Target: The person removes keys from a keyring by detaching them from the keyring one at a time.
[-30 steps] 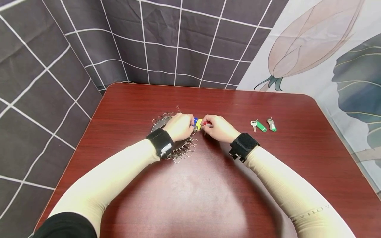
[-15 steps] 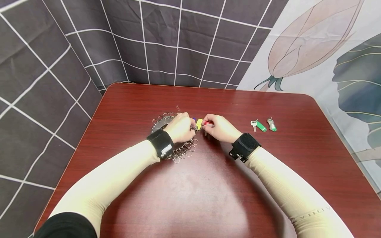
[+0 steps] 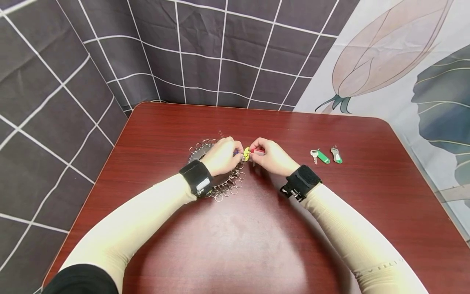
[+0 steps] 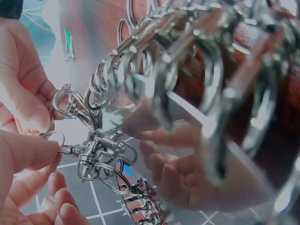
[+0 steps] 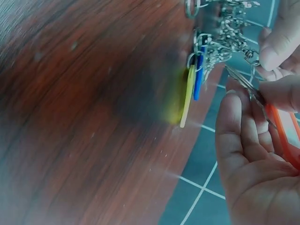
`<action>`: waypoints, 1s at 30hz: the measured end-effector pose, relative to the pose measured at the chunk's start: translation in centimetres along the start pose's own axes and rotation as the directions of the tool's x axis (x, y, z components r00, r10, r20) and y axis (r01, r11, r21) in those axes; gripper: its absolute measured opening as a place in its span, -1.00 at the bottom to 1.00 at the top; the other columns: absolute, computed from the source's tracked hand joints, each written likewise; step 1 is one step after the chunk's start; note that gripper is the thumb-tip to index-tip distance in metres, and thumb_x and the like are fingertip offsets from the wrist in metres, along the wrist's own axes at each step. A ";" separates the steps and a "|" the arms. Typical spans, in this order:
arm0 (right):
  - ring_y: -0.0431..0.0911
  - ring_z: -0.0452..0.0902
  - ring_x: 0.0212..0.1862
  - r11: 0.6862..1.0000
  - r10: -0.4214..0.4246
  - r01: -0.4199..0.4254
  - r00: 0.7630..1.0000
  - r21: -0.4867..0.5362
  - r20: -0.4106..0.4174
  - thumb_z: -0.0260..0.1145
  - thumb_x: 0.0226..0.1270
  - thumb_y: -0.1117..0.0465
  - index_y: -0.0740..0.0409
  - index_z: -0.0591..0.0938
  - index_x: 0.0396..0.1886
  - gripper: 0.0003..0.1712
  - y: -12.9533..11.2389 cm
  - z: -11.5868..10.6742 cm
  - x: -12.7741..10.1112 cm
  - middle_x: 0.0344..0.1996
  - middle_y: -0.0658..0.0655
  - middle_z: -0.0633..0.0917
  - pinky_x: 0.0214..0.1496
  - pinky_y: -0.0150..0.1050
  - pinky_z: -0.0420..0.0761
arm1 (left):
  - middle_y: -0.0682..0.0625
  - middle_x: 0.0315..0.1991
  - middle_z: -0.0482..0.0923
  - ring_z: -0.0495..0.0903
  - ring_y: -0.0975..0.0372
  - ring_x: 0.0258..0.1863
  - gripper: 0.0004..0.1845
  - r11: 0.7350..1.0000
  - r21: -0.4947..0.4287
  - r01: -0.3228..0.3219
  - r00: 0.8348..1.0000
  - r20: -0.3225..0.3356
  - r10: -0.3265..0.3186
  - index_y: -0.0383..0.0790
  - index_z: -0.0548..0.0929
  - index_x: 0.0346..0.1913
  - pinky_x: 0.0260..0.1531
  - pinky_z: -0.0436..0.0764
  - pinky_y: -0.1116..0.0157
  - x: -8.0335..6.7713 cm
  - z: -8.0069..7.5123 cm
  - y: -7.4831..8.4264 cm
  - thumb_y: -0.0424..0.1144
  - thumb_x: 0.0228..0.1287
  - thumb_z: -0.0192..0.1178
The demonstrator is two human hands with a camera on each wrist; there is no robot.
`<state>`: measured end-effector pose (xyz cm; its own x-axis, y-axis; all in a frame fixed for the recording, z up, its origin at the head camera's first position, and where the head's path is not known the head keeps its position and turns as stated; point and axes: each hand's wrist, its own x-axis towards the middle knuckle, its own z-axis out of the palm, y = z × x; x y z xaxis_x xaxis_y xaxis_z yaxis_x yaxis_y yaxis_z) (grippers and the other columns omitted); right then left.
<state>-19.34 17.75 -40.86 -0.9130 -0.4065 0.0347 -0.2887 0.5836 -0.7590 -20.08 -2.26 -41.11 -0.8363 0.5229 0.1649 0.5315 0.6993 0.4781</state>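
A round metal disc (image 3: 198, 153) with several metal rings (image 3: 224, 188) around its rim lies under my left hand (image 3: 221, 156). That hand pinches a metal ring (image 4: 58, 137) on a swivel clasp at the disc's right side, as the left wrist view shows. Close beside it, my right hand (image 3: 274, 158) holds a key (image 5: 246, 84) with a red tag (image 5: 284, 131) between thumb and fingers. The key's tip points toward the left fingertips; whether it touches the ring is unclear. A yellow tag (image 5: 188, 96) and a blue tag (image 5: 198, 77) hang from rings nearby.
To the right on the reddish-brown table (image 3: 279, 228) lie a key with a green tag (image 3: 323, 157) and another green-tagged key (image 3: 335, 155). Dark grid-patterned cloth (image 3: 198, 61) stands behind the table, and a floral cloth (image 3: 385, 69) on the right.
My left fingers have shifted slightly around the ring, and the blue tag is now mostly covered by them. The right hand stays close by, still holding the red-tagged key.
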 end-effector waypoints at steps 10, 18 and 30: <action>0.28 0.52 -0.49 0.977 0.008 -0.023 0.997 0.212 0.074 0.23 0.25 0.46 0.41 0.51 -0.27 -0.92 -2.5 0.2 -1.0 -0.54 0.27 0.60 -0.48 -0.29 0.52 | 0.10 -0.42 0.56 0.52 0.28 -0.43 -0.91 0.993 -0.113 0.027 0.998 -0.053 -0.033 -0.11 0.62 -0.22 -0.38 0.49 0.31 -0.3 0.2 -0.5 -0.29 0.24 0.16; 0.01 0.48 -0.57 0.972 0.063 -0.066 0.998 0.224 0.023 0.30 0.28 0.30 0.25 0.54 -0.28 -0.88 0.5 1.2 0.0 -0.57 0.14 0.61 -0.55 -0.34 0.46 | 0.09 -0.39 0.59 0.50 0.26 -0.47 -0.81 0.994 -0.112 0.011 0.998 -0.058 -0.018 -0.12 0.64 -0.12 -0.42 0.48 0.30 -0.3 0.1 -0.5 -0.34 0.24 0.13; -0.22 0.42 -0.50 0.992 0.013 -0.007 0.999 0.129 -0.045 0.33 0.22 0.31 0.18 0.59 -0.28 -0.90 0.3 0.8 0.4 -0.52 0.03 0.60 -0.45 -0.39 0.41 | 0.06 -0.37 0.55 0.52 0.16 -0.26 -0.88 0.994 0.106 -0.011 0.998 -0.063 0.018 -0.05 0.71 -0.36 -0.19 0.48 0.22 0.1 -0.4 -0.1 -0.22 0.26 0.17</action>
<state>-19.58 17.19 -41.62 -0.9287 -0.3668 0.0542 -0.2426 0.4905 -0.8370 -20.25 -2.41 -40.81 -0.8336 0.5033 0.2276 0.5518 0.7413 0.3820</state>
